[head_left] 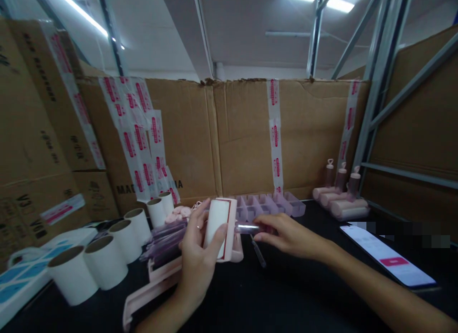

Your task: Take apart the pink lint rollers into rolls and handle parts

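My left hand [200, 252] is wrapped round a lint roller [218, 228], with a white roll in a pale pink case. My right hand [282, 235] pinches a translucent purplish handle [246, 228], whose far end meets the right side of the case. Whether handle and case are joined, I cannot tell. Below the handle, a thin dark screwdriver-like tool [258, 254] lies on the black table. Pink case pieces [153, 285] lie by my left wrist, partly hidden. Behind that hand are a pile of purple translucent handles [164, 242] and small pink caps [179, 213].
Several white rolls [73, 275] stand in a row on the left, beside a white-and-blue package [46, 256]. A purple compartment tray [268, 206] sits at the back. Three lint rollers [348, 206] with upright handles stand back right, behind a lit phone [390, 256]. Cardboard [243, 142] walls the table.
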Action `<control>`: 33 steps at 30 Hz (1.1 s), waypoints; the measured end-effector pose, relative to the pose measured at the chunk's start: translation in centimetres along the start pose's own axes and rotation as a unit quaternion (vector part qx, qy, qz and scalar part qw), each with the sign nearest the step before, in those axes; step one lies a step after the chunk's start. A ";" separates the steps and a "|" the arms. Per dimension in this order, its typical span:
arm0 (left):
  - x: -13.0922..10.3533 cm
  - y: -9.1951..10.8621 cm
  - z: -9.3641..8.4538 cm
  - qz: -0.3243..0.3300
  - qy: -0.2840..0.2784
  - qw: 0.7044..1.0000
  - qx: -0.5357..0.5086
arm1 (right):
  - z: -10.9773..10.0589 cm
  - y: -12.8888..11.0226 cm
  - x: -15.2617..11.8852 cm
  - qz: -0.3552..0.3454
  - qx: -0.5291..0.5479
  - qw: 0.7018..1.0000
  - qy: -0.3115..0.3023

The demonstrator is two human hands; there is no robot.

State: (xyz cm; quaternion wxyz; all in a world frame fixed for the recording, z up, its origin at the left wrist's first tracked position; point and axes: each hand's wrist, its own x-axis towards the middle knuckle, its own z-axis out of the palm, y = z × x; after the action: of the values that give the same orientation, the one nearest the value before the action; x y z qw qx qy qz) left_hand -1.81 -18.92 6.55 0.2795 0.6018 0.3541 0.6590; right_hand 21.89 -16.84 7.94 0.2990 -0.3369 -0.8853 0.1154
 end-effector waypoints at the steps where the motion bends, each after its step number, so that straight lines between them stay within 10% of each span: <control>1: 0.0 -0.1 0.0 0.005 0.000 1.000 0.022 | 0.0 0.0 0.0 -0.007 -0.020 1.000 -0.004; 8: -0.8 0.2 0.1 0.023 -0.024 0.992 0.120 | -0.8 -0.8 -0.3 -0.037 -0.069 0.995 -0.055; 16: -1.9 0.1 0.6 0.063 -0.067 0.989 0.117 | 0.6 -3.8 -0.8 -0.142 0.058 0.981 0.121; 33: -2.7 -0.6 0.8 0.067 -0.096 0.984 0.135 | 3.0 -5.6 -0.9 -0.118 0.042 0.978 0.167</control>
State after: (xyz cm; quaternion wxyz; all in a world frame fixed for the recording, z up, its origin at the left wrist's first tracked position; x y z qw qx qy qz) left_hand -0.69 -20.63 4.45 0.1833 0.7171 0.3700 0.5614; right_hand 17.65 -21.59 7.38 0.4678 -0.2322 -0.8507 0.0588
